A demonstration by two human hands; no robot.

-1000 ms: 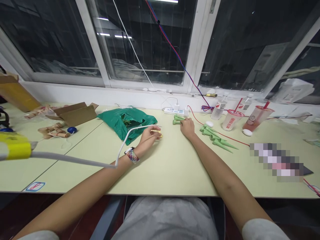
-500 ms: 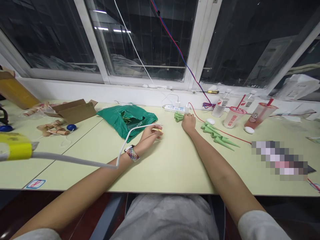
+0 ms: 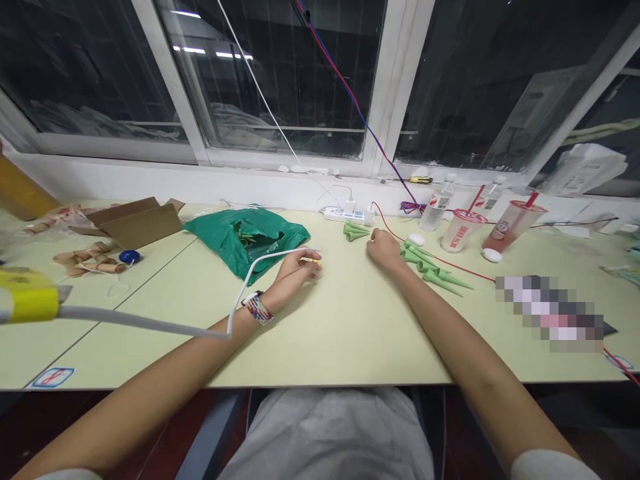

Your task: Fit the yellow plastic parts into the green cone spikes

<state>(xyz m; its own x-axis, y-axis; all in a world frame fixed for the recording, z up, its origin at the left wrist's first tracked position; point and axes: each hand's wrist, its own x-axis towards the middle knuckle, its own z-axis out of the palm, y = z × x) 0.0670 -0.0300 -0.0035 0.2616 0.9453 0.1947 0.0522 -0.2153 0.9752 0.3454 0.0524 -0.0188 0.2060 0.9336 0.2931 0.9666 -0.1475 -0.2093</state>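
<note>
The left hand (image 3: 298, 271) was observed with fingers curled inward, a small yellow piece (image 3: 315, 262) apparently pinched at the fingertips (the piece is mostly hidden, so the grasp is probable rather than certain). That piece sits near the middle of the pale green table (image 3: 345, 333), just right of a green plastic bag (image 3: 245, 241). A braided bracelet (image 3: 259, 310) is worn on the left wrist, and a white cable (image 3: 246, 283) is draped close above the forearm, running toward a yellow-wrapped tool (image 3: 30, 304) at near left.

The right hand (image 3: 384, 249) is rested on the table, its fingers loosely curled and released, with nothing seen in them. A small cluster of green plastic cones (image 3: 354, 231) lies just beyond it to the left, and longer green cones (image 3: 434, 273) lie just to its right. A red wire (image 3: 450, 267) passes beside these.

Along the far edge are a white power strip (image 3: 346, 214), a plastic bottle (image 3: 435, 212) and two straw cups (image 3: 511, 223). A cardboard box (image 3: 133, 222), wooden pieces (image 3: 87, 259) and a blue ball (image 3: 129, 257) are placed at left.
</note>
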